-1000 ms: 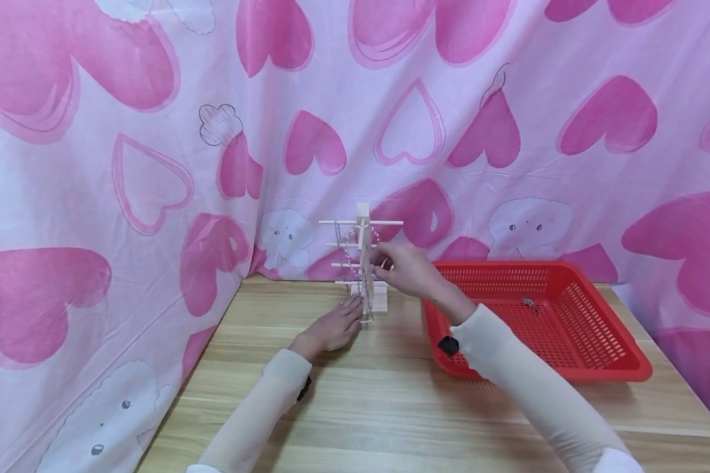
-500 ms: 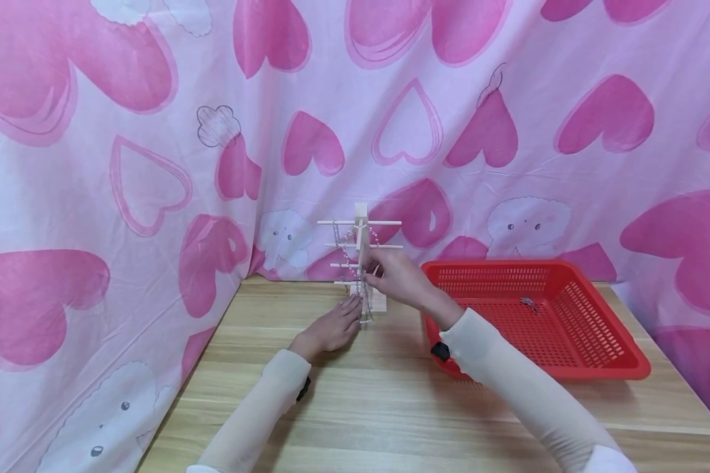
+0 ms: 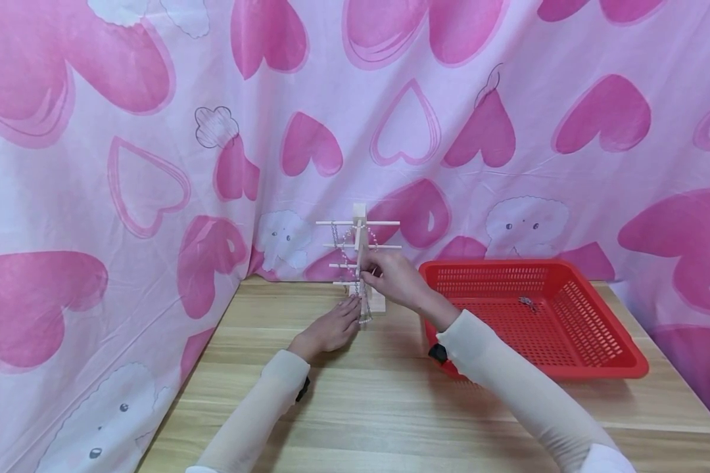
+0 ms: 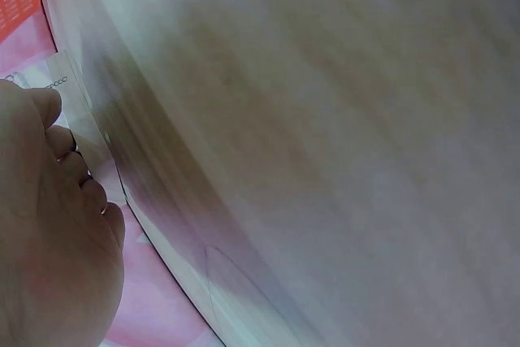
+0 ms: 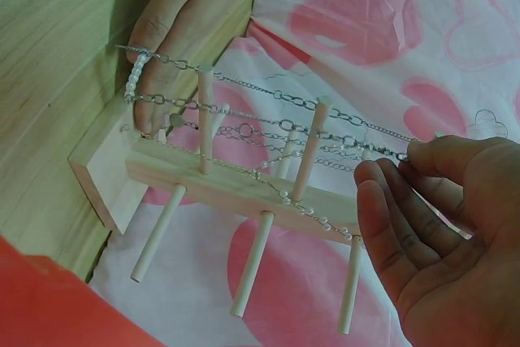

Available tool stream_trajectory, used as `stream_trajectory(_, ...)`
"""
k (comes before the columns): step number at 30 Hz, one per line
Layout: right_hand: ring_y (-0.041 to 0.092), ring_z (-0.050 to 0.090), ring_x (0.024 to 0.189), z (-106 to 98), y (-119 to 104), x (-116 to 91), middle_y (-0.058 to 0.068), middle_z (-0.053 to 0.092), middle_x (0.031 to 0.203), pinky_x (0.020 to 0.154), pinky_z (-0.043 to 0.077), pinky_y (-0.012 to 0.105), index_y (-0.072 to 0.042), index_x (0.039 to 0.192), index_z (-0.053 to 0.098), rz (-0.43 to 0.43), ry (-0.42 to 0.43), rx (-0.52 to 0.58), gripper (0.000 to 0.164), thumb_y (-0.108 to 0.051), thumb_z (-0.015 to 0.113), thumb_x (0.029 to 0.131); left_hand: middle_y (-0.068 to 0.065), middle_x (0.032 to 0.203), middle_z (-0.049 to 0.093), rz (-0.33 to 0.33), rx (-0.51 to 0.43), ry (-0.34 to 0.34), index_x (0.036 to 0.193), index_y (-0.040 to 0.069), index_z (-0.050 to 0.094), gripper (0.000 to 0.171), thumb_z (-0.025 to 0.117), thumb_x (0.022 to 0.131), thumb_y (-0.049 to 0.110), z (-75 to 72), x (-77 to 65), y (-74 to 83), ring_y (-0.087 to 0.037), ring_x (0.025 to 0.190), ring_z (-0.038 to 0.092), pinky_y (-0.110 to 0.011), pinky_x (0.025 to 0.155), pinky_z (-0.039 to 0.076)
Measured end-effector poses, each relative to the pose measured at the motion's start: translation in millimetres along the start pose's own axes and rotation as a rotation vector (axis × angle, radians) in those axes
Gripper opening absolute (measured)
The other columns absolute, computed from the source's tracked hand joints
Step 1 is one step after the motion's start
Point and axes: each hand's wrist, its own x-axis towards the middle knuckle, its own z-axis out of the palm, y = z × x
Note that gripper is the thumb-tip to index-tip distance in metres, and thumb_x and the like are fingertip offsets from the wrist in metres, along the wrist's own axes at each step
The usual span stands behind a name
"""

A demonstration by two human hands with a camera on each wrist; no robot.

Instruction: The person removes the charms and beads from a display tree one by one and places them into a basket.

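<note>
A pale wooden jewelry stand [image 3: 359, 211] with pegs stands upright on the table. My right hand [image 3: 399, 279] is at its post, and in the right wrist view the thumb and fingers pinch the end of a silver chain necklace [image 5: 280, 91]. That chain runs down to a short row of white beads [image 5: 136, 77] near the base. Behind it hang a pearl-beaded necklace [image 5: 325, 223] and other chains. My left hand [image 3: 331, 326] rests at the foot of the stand, fingers extended against the base [image 5: 106, 168]; its fingertips are partly hidden in the left wrist view.
To the right sits a red plastic basket [image 3: 633, 369] with perforated sides, under my right forearm. A small silver chain bundle [image 3: 528, 304] lies inside it. A pink heart-patterned cloth [image 3: 307, 59] hangs behind and to the left of the wooden table [image 3: 355, 407].
My right hand has moved left and slightly down, closer to the post. My left hand stays at the base.
</note>
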Motion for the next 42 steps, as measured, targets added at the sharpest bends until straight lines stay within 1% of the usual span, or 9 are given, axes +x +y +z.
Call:
stream_trajectory(7, 0.017, 0.074, 0.086, 1.0, -0.9, 0.2, 0.005, 0.076, 0.094, 0.072, 0.064, 0.026, -0.008, 0.099, 0.07, 0.054, 0.021, 0.048, 0.003, -0.007, 0.072, 0.097, -0.017, 0.178, 0.02, 0.004, -0.02, 0.008, 0.167, -0.001, 0.027, 0.059, 0.032, 0.116, 0.027, 0.3, -0.2, -0.1, -0.036, 0.166, 0.018, -0.052, 0.136, 0.02)
stream_trajectory(12, 0.018, 0.074, 0.086, 0.4, -2.8, -0.8, 0.006, 0.076, 0.095, 0.072, 0.064, 0.027, -0.008, 0.101, 0.071, 0.067, 0.036, 0.056, 0.005, -0.007, 0.073, 0.097, -0.017, 0.178, 0.02, 0.003, -0.028, 0.011, 0.167, -0.001, 0.026, 0.059, 0.033, 0.115, 0.027, 1.7, 0.3, -0.2, -0.037, 0.166, 0.018, -0.052, 0.136, 0.02)
stream_trajectory(16, 0.018, 0.074, 0.086, -0.4, -3.3, -1.1, 0.006, 0.077, 0.095, 0.073, 0.065, 0.028, -0.008, 0.102, 0.072, 0.052, 0.046, 0.058, 0.005, -0.007, 0.073, 0.098, -0.018, 0.177, 0.021, 0.003, -0.043, 0.017, 0.167, -0.002, 0.028, 0.059, 0.035, 0.115, 0.025, 2.8, 0.9, -1.3, -0.038, 0.166, 0.018, -0.053, 0.136, 0.021)
stream_trajectory(24, 0.016, 0.073, 0.083, -2.6, -5.3, -2.7, 0.005, 0.077, 0.094, 0.074, 0.065, 0.028, -0.009, 0.101, 0.074, 0.016, 0.072, 0.086, 0.004, -0.007, 0.074, 0.098, -0.016, 0.178, 0.018, -0.001, -0.022, 0.011, 0.168, 0.0, 0.025, 0.059, 0.032, 0.116, 0.027, 4.1, 0.8, -2.9, -0.036, 0.167, 0.016, -0.051, 0.137, 0.019)
stream_trajectory(27, 0.016, 0.072, 0.082, -2.8, -5.6, -2.9, 0.006, 0.078, 0.093, 0.074, 0.065, 0.028, -0.008, 0.102, 0.076, 0.0, 0.079, 0.097, 0.005, -0.006, 0.074, 0.098, -0.017, 0.178, 0.02, 0.003, -0.031, 0.021, 0.167, -0.001, 0.028, 0.059, 0.033, 0.115, 0.026, 3.9, 0.5, -2.8, -0.036, 0.166, 0.017, -0.051, 0.137, 0.02)
stream_trajectory(34, 0.017, 0.073, 0.083, -4.9, -8.2, -3.9, 0.008, 0.08, 0.095, 0.077, 0.066, 0.032, -0.007, 0.103, 0.08, -0.042, 0.107, 0.11, 0.008, -0.006, 0.075, 0.098, -0.015, 0.179, 0.016, -0.014, -0.016, -0.002, 0.169, 0.001, 0.023, 0.06, 0.03, 0.116, 0.029, 2.2, -0.8, -1.3, -0.034, 0.167, 0.014, -0.048, 0.137, 0.018)
stream_trajectory(38, 0.016, 0.073, 0.083, -6.1, -9.5, -4.1, 0.007, 0.08, 0.095, 0.077, 0.066, 0.032, -0.008, 0.104, 0.079, -0.051, 0.112, 0.11, 0.008, -0.006, 0.075, 0.098, -0.017, 0.178, 0.019, -0.003, -0.03, 0.014, 0.167, -0.001, 0.027, 0.059, 0.033, 0.115, 0.026, 1.6, -1.4, -0.9, -0.036, 0.167, 0.016, -0.05, 0.137, 0.02)
stream_trajectory(42, 0.015, 0.072, 0.081, -7.4, -10.0, -4.5, 0.006, 0.08, 0.094, 0.076, 0.066, 0.031, -0.007, 0.104, 0.079, -0.057, 0.113, 0.115, 0.008, -0.006, 0.075, 0.097, -0.017, 0.178, 0.018, -0.002, -0.032, 0.015, 0.167, -0.001, 0.026, 0.059, 0.033, 0.115, 0.026, 1.9, -1.3, -0.8, -0.037, 0.166, 0.016, -0.051, 0.137, 0.019)
